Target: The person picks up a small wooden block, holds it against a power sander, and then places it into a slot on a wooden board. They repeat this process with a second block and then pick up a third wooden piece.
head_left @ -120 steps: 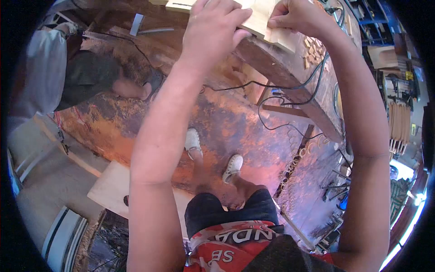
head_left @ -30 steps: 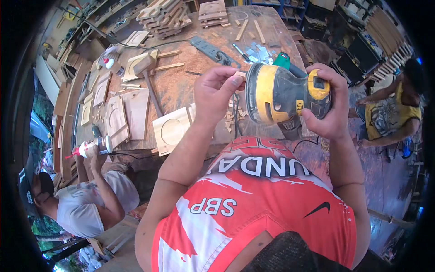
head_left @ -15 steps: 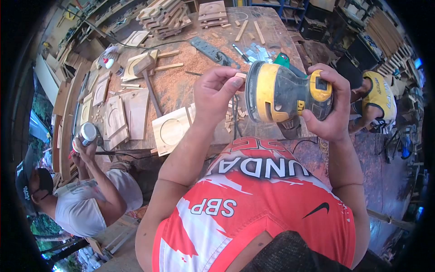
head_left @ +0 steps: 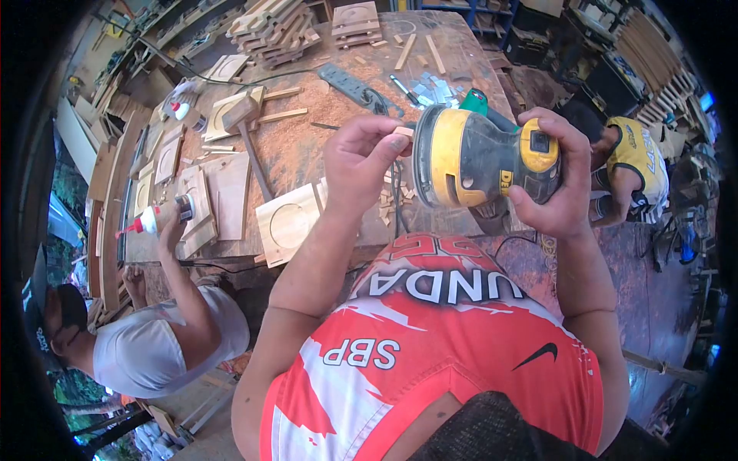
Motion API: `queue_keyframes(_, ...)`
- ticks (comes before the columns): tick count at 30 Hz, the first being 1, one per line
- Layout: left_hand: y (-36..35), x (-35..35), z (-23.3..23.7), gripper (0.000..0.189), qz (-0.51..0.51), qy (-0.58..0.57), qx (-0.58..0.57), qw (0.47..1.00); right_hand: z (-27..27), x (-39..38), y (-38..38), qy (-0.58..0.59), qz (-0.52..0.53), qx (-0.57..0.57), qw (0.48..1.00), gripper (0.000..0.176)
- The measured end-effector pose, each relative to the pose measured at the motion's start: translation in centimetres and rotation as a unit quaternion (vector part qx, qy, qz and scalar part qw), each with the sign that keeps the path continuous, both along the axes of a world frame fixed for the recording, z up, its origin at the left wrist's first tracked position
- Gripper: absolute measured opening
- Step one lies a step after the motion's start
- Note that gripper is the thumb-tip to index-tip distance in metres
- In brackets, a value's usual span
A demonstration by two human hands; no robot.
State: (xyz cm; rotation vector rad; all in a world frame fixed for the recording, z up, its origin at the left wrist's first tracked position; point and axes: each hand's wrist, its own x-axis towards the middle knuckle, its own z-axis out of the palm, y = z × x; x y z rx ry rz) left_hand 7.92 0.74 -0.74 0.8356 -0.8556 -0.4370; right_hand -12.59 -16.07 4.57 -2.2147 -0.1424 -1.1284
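My left hand (head_left: pixel 357 163) pinches a small wooden block (head_left: pixel 403 132) between thumb and fingers, its end right at the sanding pad of a sander. The yellow and black random orbital sander (head_left: pixel 453 157) lies on its side in my right hand (head_left: pixel 560 180), with the fingers wrapped round its top and the pad facing left. Just below my left hand, a square wooden piece with a round recess (head_left: pixel 288 225) rests on the workbench (head_left: pixel 361 242). Several small wood blocks (head_left: pixel 396 203) lie under the sander near a dark cord.
A wooden mallet (head_left: pixel 244 115) lies amid sawdust, near a power strip (head_left: pixel 346 86) and grey sandpaper pieces (head_left: pixel 434 91). Stacked wooden parts (head_left: pixel 273 34) stand at the back. On the left, a person (head_left: pixel 165 330) holds a glue bottle (head_left: pixel 154 219); another person (head_left: pixel 634 165) is at right.
My hands keep their grips, with the block and sander shifted slightly left. The person on the left has turned the bottle sideways, its red tip now pointing left.
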Motion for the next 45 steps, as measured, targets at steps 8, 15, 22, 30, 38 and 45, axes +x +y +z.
queue_keyframes(8, 0.0, -0.1, 0.1, 0.016, -0.005, 0.004, -0.002, 1.0, 0.1, 0.1, -0.1, 0.001, -0.001, 0.002, 1.0, 0.075)
queue_keyframes(15, 0.0, -0.2, 0.0, 0.015, 0.002, -0.005, 0.007, 1.0, 0.2, -0.2, -0.2, 0.009, -0.018, 0.006, 1.0, 0.076)
queue_keyframes(22, 0.0, 0.0, 0.1, 0.014, 0.018, -0.01, -0.004, 1.0, 0.0, -0.2, 0.1, 0.012, -0.019, 0.005, 1.0, 0.078)
queue_keyframes(30, 0.0, -0.2, 0.1, 0.015, 0.001, -0.004, -0.005, 1.0, 0.0, -0.2, 0.0, 0.009, -0.019, 0.019, 1.0, 0.079)
queue_keyframes(38, 0.0, -0.1, -0.1, 0.013, 0.013, -0.021, 0.003, 1.0, 0.0, 0.0, 0.0, 0.02, -0.027, 0.012, 0.999, 0.08)
queue_keyframes(45, 0.1, 1.0, -1.0, 0.012, 0.028, -0.011, 0.024, 0.999, -0.6, 0.1, -0.4, 0.016, -0.02, 0.036, 0.999, 0.081)
